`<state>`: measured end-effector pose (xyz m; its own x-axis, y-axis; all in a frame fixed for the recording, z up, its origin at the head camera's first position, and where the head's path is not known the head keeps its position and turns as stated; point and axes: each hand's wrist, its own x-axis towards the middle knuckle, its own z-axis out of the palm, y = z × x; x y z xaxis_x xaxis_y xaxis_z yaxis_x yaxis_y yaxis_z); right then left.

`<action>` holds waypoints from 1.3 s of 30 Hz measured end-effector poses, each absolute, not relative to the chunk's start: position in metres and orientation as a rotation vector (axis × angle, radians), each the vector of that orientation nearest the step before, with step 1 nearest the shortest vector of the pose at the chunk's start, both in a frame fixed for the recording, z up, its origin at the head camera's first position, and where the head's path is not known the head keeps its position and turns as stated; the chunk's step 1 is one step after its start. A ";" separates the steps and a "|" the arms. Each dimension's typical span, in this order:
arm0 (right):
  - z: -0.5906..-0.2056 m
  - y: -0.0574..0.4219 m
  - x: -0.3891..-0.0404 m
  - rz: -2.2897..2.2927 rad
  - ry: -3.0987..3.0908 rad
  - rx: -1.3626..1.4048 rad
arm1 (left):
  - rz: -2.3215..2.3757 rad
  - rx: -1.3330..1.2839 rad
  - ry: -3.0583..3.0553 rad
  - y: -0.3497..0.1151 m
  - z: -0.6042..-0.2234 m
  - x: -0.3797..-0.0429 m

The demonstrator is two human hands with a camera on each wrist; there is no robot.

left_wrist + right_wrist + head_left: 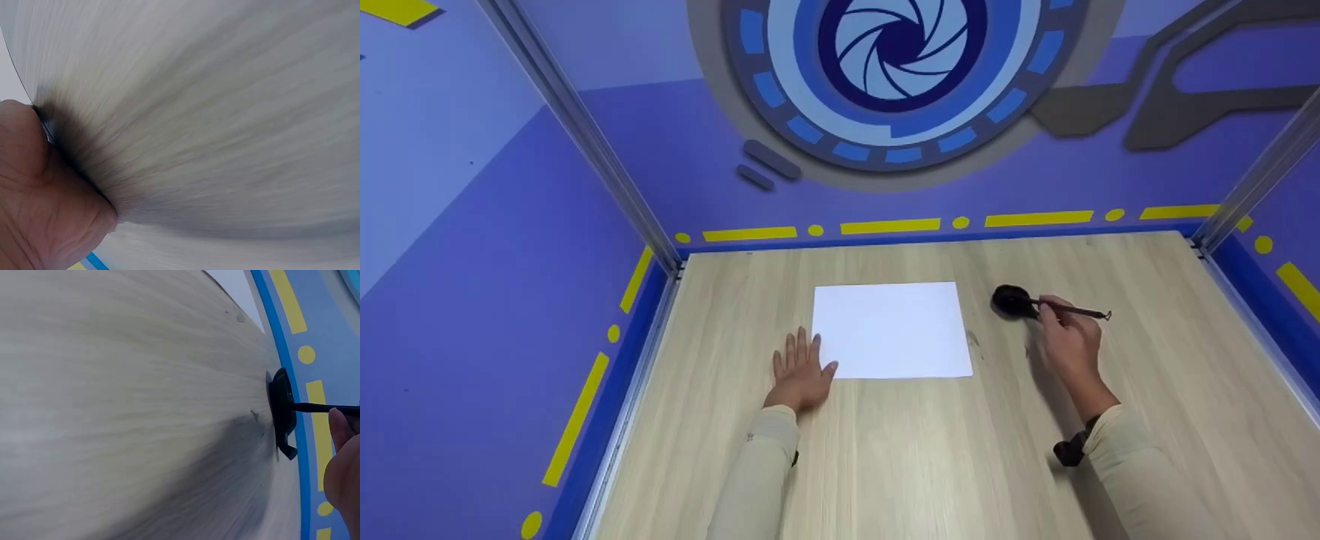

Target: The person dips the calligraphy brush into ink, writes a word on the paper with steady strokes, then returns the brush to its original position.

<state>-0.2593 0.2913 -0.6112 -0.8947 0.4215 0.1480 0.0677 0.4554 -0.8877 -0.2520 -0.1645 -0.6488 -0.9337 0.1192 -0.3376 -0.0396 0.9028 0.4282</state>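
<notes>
Sleeves, left fingers spread, right fingers pinching crosswise brush, pointing left at dish

A slim dark brush tilts with its tip at a round black dish, right of flat white paper.

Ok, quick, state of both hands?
Left hand: open, fingers spread, resting at the left edge of the white paper.
Right hand: holding a thin brush-like tool, its tip at the black dish.
</notes>
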 end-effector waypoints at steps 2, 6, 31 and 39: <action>-0.613 0.291 -0.259 1.361 -2.396 -0.408 | 0.623 0.059 2.706 -0.164 -0.651 -0.253; -0.614 0.289 -0.256 1.330 -2.430 -0.404 | 0.655 0.077 2.711 -0.164 -0.648 -0.251; -0.606 0.289 -0.276 1.994 -1.575 -0.737 | 0.646 0.074 2.716 -0.165 -0.651 -0.253; -0.607 0.294 -0.278 1.974 -1.663 -0.791 | 0.602 0.065 2.706 -0.167 -0.656 -0.257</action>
<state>-0.2780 0.2943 -0.6070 -0.7404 0.6564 -0.1448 0.0311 -0.1817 -0.9829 -0.2565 -0.1672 -0.6563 -0.9318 0.1223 -0.3416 -0.0342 0.9078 0.4181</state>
